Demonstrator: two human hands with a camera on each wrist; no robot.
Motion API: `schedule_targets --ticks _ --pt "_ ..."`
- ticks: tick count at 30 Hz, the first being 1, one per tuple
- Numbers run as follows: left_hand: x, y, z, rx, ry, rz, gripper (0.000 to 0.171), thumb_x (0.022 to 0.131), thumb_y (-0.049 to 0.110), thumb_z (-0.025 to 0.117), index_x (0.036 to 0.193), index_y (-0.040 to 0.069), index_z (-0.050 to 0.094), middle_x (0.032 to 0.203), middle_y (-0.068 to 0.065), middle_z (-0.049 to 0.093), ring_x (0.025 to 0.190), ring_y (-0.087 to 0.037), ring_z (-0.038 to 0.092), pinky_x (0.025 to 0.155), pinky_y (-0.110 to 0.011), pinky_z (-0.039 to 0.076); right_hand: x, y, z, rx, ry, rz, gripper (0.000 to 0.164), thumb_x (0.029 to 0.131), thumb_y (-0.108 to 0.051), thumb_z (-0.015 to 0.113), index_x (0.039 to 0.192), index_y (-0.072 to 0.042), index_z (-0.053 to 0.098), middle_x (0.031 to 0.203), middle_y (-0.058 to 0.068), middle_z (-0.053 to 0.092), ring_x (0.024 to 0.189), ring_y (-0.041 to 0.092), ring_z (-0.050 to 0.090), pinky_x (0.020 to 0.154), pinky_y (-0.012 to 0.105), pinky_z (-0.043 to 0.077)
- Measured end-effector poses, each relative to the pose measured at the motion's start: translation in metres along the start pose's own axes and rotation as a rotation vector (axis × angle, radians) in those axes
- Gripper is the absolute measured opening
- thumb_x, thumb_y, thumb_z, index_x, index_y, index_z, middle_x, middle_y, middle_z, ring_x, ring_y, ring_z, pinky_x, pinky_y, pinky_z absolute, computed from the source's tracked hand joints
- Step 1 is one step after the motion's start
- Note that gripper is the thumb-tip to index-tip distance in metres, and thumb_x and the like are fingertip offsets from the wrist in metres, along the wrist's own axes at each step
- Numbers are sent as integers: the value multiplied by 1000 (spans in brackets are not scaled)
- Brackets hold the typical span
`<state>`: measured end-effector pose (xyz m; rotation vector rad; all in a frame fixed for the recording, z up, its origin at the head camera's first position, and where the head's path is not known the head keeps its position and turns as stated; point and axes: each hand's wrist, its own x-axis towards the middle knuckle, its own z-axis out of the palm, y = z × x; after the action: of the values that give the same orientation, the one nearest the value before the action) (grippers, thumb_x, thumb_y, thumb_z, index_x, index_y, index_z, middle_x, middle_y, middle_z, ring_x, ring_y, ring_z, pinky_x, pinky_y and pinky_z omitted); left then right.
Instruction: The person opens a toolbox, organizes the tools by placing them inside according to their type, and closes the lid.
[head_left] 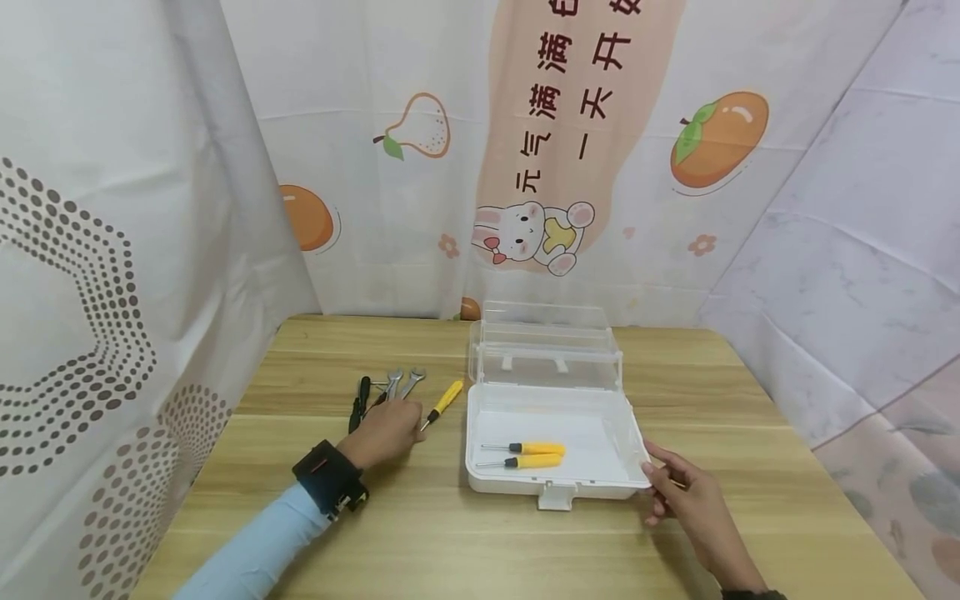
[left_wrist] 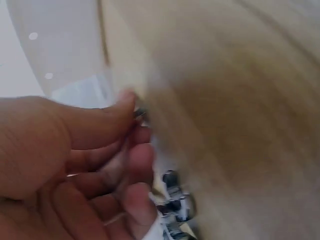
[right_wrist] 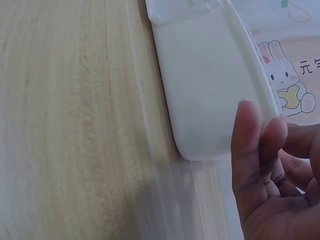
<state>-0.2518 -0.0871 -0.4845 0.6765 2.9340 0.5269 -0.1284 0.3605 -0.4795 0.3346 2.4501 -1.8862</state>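
Note:
My left hand is at the left of the table, beside a yellow-handled screwdriver. Thumb and forefinger pinch its thin metal end; in the left wrist view only a small dark bit shows at the fingertips, blurred. A white toolbox stands with its clear lid raised. Inside lie two yellow screwdrivers, one just behind the other. At the toolbox's front right corner, my right hand holds the rim, thumb on top. From the right wrist, the white side wall appears close to the fingers.
Wrenches and black-handled tools lie behind and left of my left hand, partly covered by it. A latch hangs at the toolbox's front. Printed curtains surround the wooden table.

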Motion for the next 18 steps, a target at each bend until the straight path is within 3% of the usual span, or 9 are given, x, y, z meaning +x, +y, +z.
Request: schedule_targets --ticks 5,14,18 --pt "-6 0 -3 50 -75 8 24 93 6 72 73 11 60 70 1 52 58 -15 46 52 -30 40 0 0 1 -2 -3 -1 56 104 -26 63 153 -4 46 91 18 58 62 13 54 60 39 60" --pt "-17 5 -5 62 -92 58 6 95 4 68 91 4 64 74 0 54 64 -16 49 57 -34 47 0 1 0 -8 -5 25 57 104 -26 62 155 -6 44 91 16 59 61 14 54 61 39 60" --pt "-19 7 -8 33 -80 28 12 92 0 65 82 6 63 69 0 50 59 -15 46 51 -31 41 0 2 0 -10 -4 29 58 104 -27 62 155 -7 44 91 15 58 62 14 53 61 38 60"
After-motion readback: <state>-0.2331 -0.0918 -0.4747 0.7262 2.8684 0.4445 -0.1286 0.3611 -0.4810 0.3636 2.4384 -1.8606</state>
